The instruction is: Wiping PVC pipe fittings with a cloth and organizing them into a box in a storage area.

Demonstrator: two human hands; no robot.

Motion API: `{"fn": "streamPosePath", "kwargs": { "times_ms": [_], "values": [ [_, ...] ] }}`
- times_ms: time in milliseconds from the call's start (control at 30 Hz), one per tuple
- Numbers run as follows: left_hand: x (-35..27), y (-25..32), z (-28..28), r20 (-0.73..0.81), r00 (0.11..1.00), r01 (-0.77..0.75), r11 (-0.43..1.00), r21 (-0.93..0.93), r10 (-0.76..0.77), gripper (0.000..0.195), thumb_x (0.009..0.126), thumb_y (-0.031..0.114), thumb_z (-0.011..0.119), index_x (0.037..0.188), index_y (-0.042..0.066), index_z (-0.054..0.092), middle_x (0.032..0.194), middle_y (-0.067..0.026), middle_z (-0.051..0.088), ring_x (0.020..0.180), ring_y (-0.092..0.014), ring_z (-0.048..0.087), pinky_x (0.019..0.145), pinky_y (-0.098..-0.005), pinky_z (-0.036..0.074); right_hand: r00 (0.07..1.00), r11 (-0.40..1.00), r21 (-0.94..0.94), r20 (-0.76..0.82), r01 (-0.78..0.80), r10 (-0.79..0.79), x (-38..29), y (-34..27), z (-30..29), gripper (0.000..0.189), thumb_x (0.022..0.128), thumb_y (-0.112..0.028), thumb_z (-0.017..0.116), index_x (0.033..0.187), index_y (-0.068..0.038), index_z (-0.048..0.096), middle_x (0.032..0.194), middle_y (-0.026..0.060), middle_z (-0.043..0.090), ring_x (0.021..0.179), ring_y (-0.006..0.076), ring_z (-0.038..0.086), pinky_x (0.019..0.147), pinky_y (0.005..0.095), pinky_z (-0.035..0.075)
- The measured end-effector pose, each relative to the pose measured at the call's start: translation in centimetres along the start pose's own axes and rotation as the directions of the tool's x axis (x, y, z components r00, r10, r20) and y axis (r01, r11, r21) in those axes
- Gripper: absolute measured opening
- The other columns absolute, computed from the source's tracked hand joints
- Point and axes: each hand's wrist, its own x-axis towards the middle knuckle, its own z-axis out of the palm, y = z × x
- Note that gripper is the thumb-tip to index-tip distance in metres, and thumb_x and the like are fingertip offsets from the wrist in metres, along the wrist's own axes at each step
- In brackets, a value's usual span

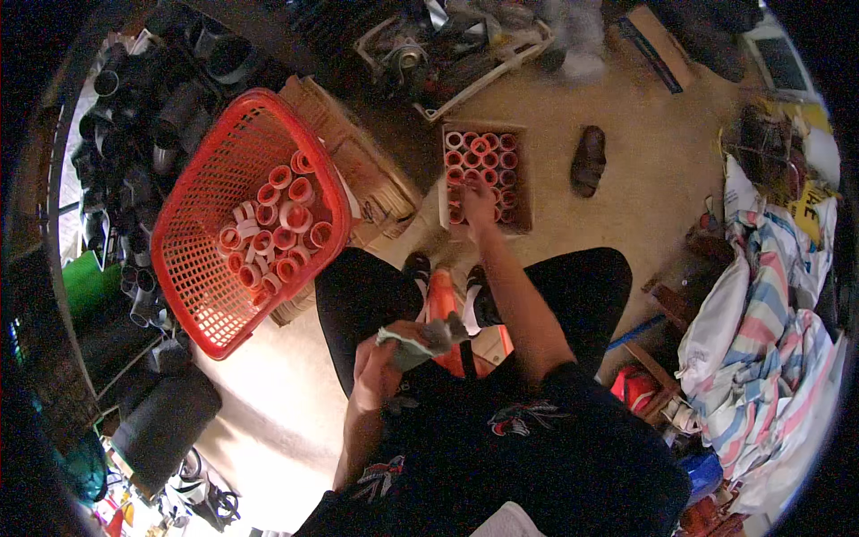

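Observation:
My right hand (478, 201) reaches into a cardboard box (520, 225) filled with rows of red and white ring-shaped parts (490, 159); its fingertips touch or hover over the parts on the left side, and whether they hold one is hidden. Close to my lap, my left hand (376, 366) is closed around a crumpled grey-green cloth or glove (419, 346). A red plastic basket (168, 268) stands tilted at the left, with many loose red and white rings (295, 216) inside. An orange-red object (441, 295) is between my feet.
Flattened cardboard (362, 174) lies behind the basket. Dark pipe pieces (174, 127) are heaped at far left. A tray of metal parts (483, 84) sits beyond the box, a dark shoe (588, 161) right of it. Striped woven sacks (765, 288) are piled at right.

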Motion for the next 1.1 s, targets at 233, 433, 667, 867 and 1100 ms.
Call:
{"fn": "streamPosePath", "kwargs": {
  "times_ms": [233, 433, 667, 867, 1100],
  "values": [
    [-1.2, 0.6, -0.4, 0.135, 0.989, 0.062, 0.998, -0.027, -0.058, 0.044, 0.091, 0.029, 0.045, 0.102, -0.008, 0.066, 0.114, -0.0249, 0.062, 0.109, -0.037, 0.061, 0.098, -0.0429, 0.045, 0.956, 0.943, 0.168, -0.024, -0.286, 0.294, 13.5, 10.6, -1.3, 0.018, 0.1, -0.016, 0.051, 0.101, -0.002, 0.061, 0.089, 0.0088, 0.062, 0.069, 0.0195, 0.06, 0.057, 0.0383, 0.049],
    [-2.9, 0.2, -1.4, 0.087, 0.982, 0.18, 0.976, -0.119, -0.17, 0.045, 0.09, 0.032, 0.049, 0.099, -0.009, 0.066, 0.121, -0.0307, 0.057, 0.111, -0.042, 0.06, 0.098, -0.0472, 0.046, 0.962, 0.885, 0.382, 0.042, -0.265, 0.27, 17.2, 10.1, 0.3, 0.024, 0.102, -0.023, 0.045, 0.107, -0.003, 0.058, 0.096, 0.0096, 0.062, 0.076, 0.0219, 0.06, 0.064, 0.0405, 0.051],
    [-1.3, 0.8, 0.1, 0.123, 0.988, 0.114, 0.969, -0.218, -0.089, 0.046, 0.09, 0.033, 0.049, 0.1, -0.008, 0.066, 0.119, -0.029, 0.059, 0.11, -0.04, 0.061, 0.096, -0.0475, 0.048, 0.984, 0.742, 0.648, 0.148, -0.17, 0.096, 15.6, 6.5, -1.6, 0.032, 0.102, -0.031, 0.046, 0.118, -0.004, 0.053, 0.093, 0.0083, 0.064, 0.075, 0.0229, 0.063, 0.06, 0.0367, 0.053],
    [-1.3, 1.6, 0.9, -0.031, 0.974, 0.218, 0.971, -0.1, -0.222, 0.043, 0.089, 0.03, 0.048, 0.103, -0.007, 0.065, 0.113, -0.0256, 0.062, 0.107, -0.037, 0.062, 0.095, -0.0447, 0.048, 0.985, 0.67, 0.728, 0.167, -0.145, 0.032, 11.3, 3.3, -2.6, 0.034, 0.102, -0.036, 0.053, 0.115, -0.004, 0.054, 0.09, 0.008, 0.056, 0.069, 0.0197, 0.051, 0.063, 0.0375, 0.047],
    [-0.5, -0.2, -0.3, -0.005, 0.998, -0.062, 0.942, 0.331, 0.068, 0.046, 0.092, 0.033, 0.049, 0.113, -0.005, 0.063, 0.116, -0.0198, 0.064, 0.106, -0.031, 0.062, 0.095, -0.0432, 0.047, 0.983, 0.64, 0.765, 0.159, -0.064, -0.092, 1.7, 2.0, -4.2, 0.028, 0.1, -0.034, 0.057, 0.105, -0.006, 0.06, 0.083, 0.0053, 0.057, 0.065, 0.0165, 0.05, 0.06, 0.0329, 0.046]
  ]
}}
